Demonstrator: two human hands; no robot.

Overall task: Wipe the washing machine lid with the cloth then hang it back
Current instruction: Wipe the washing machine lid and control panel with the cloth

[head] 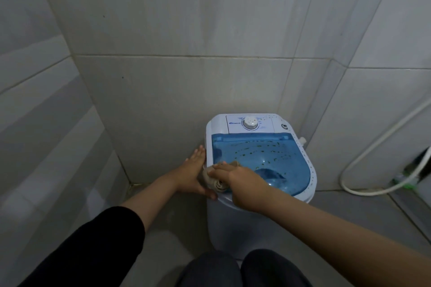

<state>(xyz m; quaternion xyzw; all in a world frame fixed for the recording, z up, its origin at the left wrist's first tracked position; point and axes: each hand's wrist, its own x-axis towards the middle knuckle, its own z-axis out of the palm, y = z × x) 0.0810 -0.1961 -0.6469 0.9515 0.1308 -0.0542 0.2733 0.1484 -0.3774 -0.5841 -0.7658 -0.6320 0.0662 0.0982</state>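
Observation:
A small white washing machine (pixel 235 223) stands in a tiled corner, and its see-through blue lid (pixel 275 158) is closed. My right hand (pixel 238 182) is shut on a crumpled beige cloth (pixel 213 178) and presses it onto the lid's near left corner. Beside it, my left hand (pixel 192 171) lies flat with spread fingers against the machine's left rim, thumb touching the front edge. Part of the cloth is hidden under my right hand.
A white control panel with a round dial (pixel 250 122) sits behind the lid. Grey tiled walls (pixel 175 100) close in behind and on the left. A white hose (pixel 363 170) loops down the right wall to the floor. My knees (pixel 242 268) are right before the machine.

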